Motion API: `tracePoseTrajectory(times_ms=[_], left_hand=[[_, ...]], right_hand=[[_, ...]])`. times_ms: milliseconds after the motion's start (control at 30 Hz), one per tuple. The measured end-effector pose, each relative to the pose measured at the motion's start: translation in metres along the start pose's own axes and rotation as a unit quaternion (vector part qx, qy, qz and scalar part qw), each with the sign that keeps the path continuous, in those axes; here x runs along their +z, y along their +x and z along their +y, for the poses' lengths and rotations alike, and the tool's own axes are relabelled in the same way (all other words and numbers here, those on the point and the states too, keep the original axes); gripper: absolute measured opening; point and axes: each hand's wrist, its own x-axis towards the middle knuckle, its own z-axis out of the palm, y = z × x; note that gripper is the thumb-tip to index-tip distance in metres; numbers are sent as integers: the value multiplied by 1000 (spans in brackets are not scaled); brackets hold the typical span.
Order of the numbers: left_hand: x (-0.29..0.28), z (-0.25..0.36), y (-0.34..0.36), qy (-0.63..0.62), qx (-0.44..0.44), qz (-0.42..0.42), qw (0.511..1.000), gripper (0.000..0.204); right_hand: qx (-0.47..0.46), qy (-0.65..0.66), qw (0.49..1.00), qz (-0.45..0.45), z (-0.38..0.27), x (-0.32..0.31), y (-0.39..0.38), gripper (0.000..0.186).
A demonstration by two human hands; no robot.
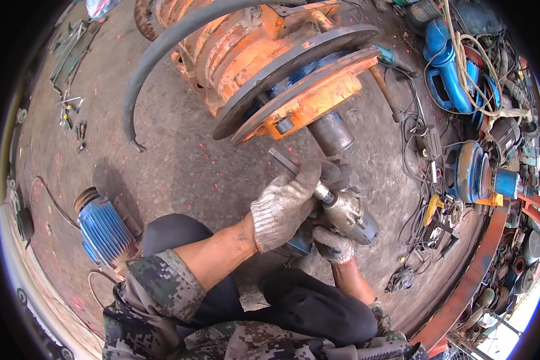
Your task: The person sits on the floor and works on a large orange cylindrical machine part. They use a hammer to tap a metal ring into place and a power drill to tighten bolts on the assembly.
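Observation:
My right hand (pixel 335 246), in a knit work glove, is wrapped around the handle of a worn metal impact wrench (pixel 349 216). At its nose, my gloved left hand (pixel 287 209) closes around a steel driver bit (pixel 282 161), whose squared end sticks out past the fingers. Part of the wrench's handle is hidden behind the hands. Just beyond them lies a large orange motor (pixel 228 60) with a round flange (pixel 312 102). From that flange a thick steel shaft (pixel 333 135) points toward me, apart from the bit.
A blue finned motor (pixel 105 231) stands at the left. A thick black cable (pixel 132 102) arches over the orange motor. Small tools (pixel 69 114) lie on the floor at far left. On the right are a hammer (pixel 389 96), tangled cords (pixel 420 210), a blue pump (pixel 450 72) and a rusty beam (pixel 462 294).

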Motion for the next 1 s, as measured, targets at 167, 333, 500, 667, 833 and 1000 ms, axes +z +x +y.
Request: tracePoseTrajectory(times_ms=[167, 333, 500, 667, 833, 1000], left_hand=[[2, -7, 4, -9, 27, 26, 999, 46], [4, -15, -1, 127, 19, 55, 990, 28], [19, 6, 9, 201, -20, 51, 978, 45], [20, 9, 15, 211, -44, 110, 970, 62], [16, 8, 13, 150, -25, 105, 983, 62], [18, 8, 17, 156, -32, 128, 979, 57]], right_hand=[[-39, -183, 981, 53, 5, -8, -1, 71], [-17, -164, 985, 57, 18, -16, -5, 69], [35, 86, 995, 30, 11, 17, -2, 55], [37, 118, 989, 82, 17, 16, 5, 65], [1, 39, 994, 103, 16, 22, 11, 75], [-18, -51, 990, 128, 26, 2, 12, 79]])
